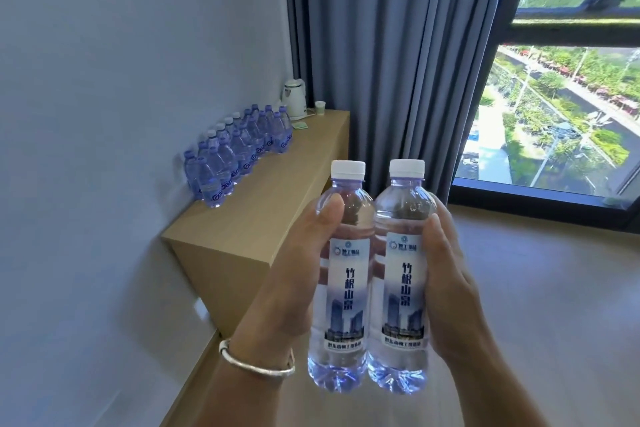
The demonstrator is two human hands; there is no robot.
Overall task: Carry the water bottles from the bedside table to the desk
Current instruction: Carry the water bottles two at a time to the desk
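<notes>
Clear bottles (369,274): two, both hand-held.

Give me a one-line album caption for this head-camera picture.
Left hand and right hand each carry an upright water bottle toward the bottle-lined desk.

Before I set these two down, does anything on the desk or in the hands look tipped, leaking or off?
Nothing stands out. Both bottles, left and right, are upright, capped and gripped by the left hand and right hand. The bottles on the desk stand in tidy rows beside the kettle.
</notes>
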